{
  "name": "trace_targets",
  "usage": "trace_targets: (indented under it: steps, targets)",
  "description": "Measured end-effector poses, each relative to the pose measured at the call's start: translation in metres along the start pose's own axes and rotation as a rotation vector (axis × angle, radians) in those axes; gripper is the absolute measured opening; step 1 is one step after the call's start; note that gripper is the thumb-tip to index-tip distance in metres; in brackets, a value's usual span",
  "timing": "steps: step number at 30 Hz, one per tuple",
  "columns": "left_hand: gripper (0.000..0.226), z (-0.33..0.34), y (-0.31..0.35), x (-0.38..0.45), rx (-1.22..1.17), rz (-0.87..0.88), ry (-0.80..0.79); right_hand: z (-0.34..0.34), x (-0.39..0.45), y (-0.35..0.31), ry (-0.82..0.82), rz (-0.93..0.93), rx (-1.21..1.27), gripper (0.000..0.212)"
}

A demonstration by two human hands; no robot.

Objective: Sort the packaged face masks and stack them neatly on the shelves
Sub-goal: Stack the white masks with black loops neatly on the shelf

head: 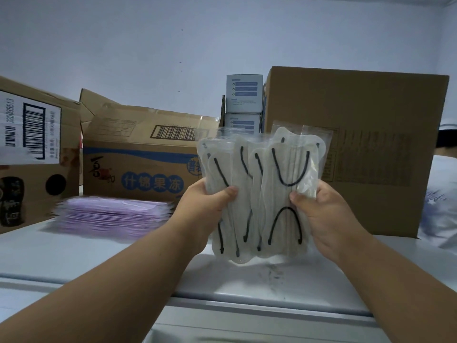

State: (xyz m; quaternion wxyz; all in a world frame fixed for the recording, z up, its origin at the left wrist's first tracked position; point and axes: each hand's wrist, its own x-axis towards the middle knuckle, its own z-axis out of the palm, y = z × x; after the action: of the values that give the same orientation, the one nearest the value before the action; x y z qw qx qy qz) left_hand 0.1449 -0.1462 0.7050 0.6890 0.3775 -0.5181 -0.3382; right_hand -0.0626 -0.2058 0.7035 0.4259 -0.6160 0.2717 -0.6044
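Left of fingers, flat lilac mask stack [111,216] on smooth shelf [74,253]; left hand [197,209] & right hand [324,219] both clenched round crinkly clear-wrapped white masks [262,194], upright w/ lower edges touching shelf, plain cardboard box [358,149] behind.

masks [262,194]: white w/ black loops | stack [111,214]: purple | cartons [358,154]: brown | shelf [74,248]: white

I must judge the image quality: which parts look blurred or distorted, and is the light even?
Head view: the flat purple mask stack is smeared by motion blur; the clear-packaged white masks with black loops stay sharp; wide-angle distortion bends the grey shelf edge; light is dim, bluish, even.
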Motion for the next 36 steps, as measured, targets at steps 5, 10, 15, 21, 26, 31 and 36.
trace_targets:
  steps: [5, 10, 15, 21, 26, 31, 36]
  targets:
    - [0.015, 0.001, 0.000, -0.001, 0.003, -0.007, 0.002, 0.007, -0.002, -0.005, -0.033, 0.030, 0.009, 0.020]
    - [0.006, 0.001, -0.002, 0.002, -0.002, 0.047, 0.125, 0.010, 0.007, -0.014, 0.258, 0.024, 0.041, 0.014]
    - [0.006, 0.007, -0.001, -0.002, -0.063, -0.011, 0.076, 0.030, 0.010, -0.002, 0.453, 0.146, 0.324, 0.014]
    - [0.006, 0.005, 0.001, -0.003, -0.050, 0.014, 0.127, 0.038, -0.004, 0.004, 0.318, 0.097, -0.043, 0.013]
    - [0.009, -0.010, 0.010, 0.004, 0.003, -0.019, 0.229, 0.012, 0.007, -0.024, 0.172, -0.121, -0.554, 0.014]
    - [0.015, -0.010, 0.012, 0.002, 0.188, 0.017, 0.178, 0.008, 0.024, -0.056, 0.182, -0.355, -1.076, 0.024]
    - [0.011, -0.010, 0.012, 0.000, 0.358, 0.049, 0.065, 0.011, 0.036, -0.068, -0.138, -0.355, -1.094, 0.007]
